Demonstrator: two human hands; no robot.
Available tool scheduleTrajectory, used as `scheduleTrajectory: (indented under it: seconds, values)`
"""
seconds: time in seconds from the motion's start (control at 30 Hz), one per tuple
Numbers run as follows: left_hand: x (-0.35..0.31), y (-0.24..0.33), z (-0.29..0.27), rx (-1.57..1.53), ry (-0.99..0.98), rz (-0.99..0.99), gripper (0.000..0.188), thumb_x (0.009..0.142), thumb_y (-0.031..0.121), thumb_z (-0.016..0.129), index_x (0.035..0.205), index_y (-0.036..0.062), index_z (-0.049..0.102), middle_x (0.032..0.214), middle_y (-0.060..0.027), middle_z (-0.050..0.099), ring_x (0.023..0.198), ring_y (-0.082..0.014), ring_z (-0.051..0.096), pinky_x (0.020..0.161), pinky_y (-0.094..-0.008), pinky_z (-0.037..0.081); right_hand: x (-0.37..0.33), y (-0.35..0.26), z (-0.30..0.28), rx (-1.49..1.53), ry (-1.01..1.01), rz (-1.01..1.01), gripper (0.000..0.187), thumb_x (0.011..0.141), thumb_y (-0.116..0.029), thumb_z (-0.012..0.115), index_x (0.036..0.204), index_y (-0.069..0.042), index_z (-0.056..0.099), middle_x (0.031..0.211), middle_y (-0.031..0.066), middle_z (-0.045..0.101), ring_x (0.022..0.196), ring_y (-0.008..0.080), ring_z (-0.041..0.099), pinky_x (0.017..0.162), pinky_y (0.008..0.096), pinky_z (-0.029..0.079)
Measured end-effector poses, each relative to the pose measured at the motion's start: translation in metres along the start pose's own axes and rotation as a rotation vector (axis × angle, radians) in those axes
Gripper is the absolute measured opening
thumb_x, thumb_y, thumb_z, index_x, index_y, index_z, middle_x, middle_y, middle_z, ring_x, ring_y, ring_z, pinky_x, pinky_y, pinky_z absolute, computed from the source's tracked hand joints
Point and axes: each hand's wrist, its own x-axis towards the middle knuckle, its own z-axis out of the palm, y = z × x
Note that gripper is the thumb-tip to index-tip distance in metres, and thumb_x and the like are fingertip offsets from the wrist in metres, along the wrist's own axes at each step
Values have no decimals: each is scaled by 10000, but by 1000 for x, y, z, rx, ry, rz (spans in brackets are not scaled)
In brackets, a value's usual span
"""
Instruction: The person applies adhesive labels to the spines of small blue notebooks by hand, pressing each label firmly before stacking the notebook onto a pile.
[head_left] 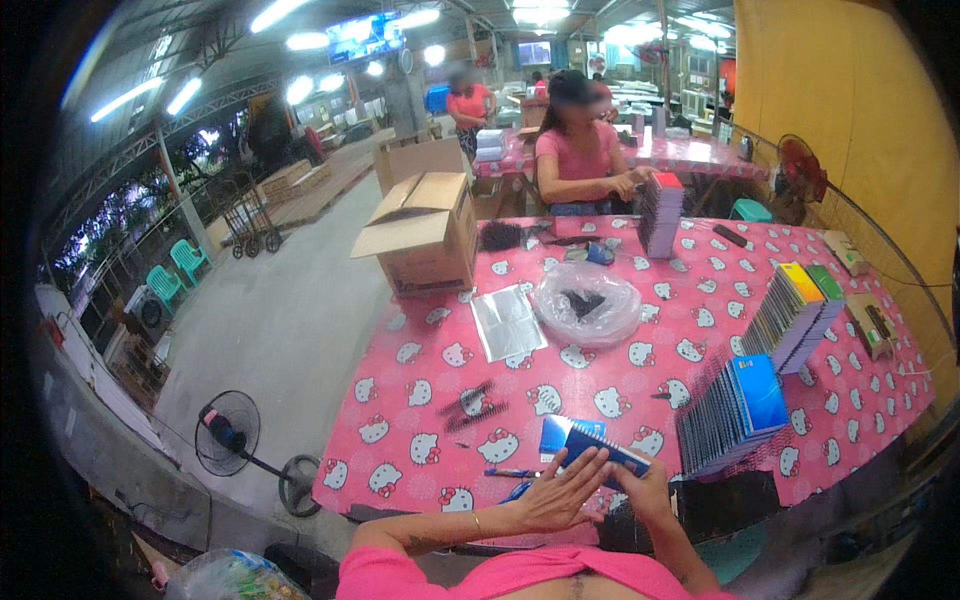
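Observation:
A dark blue spiral notebook (608, 449) is tilted at the table's near edge, its coil along the upper side. My left hand (568, 492) lies across its face with the fingers stretched out. Its right end is gripped by my right hand (645, 487), thumb on top; the fingers beneath are hidden. Behind it, a lighter blue and white notebook cover (562, 436) lies on the table. Close to my left hand are a blue pen-like tool (512, 473) and a blue object partly covered by that hand. A tall stack of blue-covered spiral notebooks (725, 415) stands to the right.
Loose black coils (468, 405), a clear plastic sheet (508, 322) and a plastic bag (588, 305) holding black pieces lie on the patterned pink table (420, 440). Notebook stacks (790, 315) stand right, a cardboard box (425, 235) far left. A co-worker (580, 150) handles a red-topped stack (661, 215) opposite.

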Motion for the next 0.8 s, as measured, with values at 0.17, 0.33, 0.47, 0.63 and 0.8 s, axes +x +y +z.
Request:
scheduleTrajectory:
  seconds: [0.17, 0.33, 0.47, 0.63, 0.8]
  values:
    - [53, -26, -39, 159, 110, -192, 938, 934, 632, 471, 1574, -3, 213, 1648, -221, 165, 1539, -388, 112, 1194, -619, -9, -2, -8, 9, -59, -122, 17, 296, 927, -59, 673, 1213, 18, 663, 957, 26, 705, 864, 101, 649, 734, 253, 548]
    - [27, -15, 5, 58, 126, -16, 941, 923, 644, 464, 1584, 25, 206, 1652, -198, 173, 1537, -367, 135, 1191, -633, 51, -2, -17, 2, 118, -1, 83, 267, 937, -64, 655, 1189, 24, 660, 959, 36, 702, 875, 103, 654, 749, 265, 567]
    - [62, -16, -21, 85, 96, -87, 939, 938, 651, 429, 1574, -3, 206, 1637, -233, 186, 1531, -382, 146, 1196, -622, 0, 5, 4, -7, -119, -41, 87, 239, 930, -66, 665, 1154, 18, 671, 938, 3, 679, 839, 68, 615, 697, 228, 517]
    - [37, 3, 1, -20, 220, 80, 908, 957, 619, 437, 1571, -10, 209, 1642, -228, 181, 1535, -382, 133, 1205, -605, 7, 8, -11, -10, -72, -29, -15, 240, 910, -52, 650, 1134, 31, 669, 845, -8, 665, 766, 66, 599, 633, 257, 505]
    - [58, -12, -15, 25, 8, -17, 941, 950, 675, 359, 1584, 3, 180, 1651, -220, 160, 1546, -361, 108, 1202, -586, -33, 8, -16, 2, -3, -17, 39, 331, 883, -41, 656, 1205, 36, 646, 905, 2, 668, 815, 75, 601, 672, 265, 516]
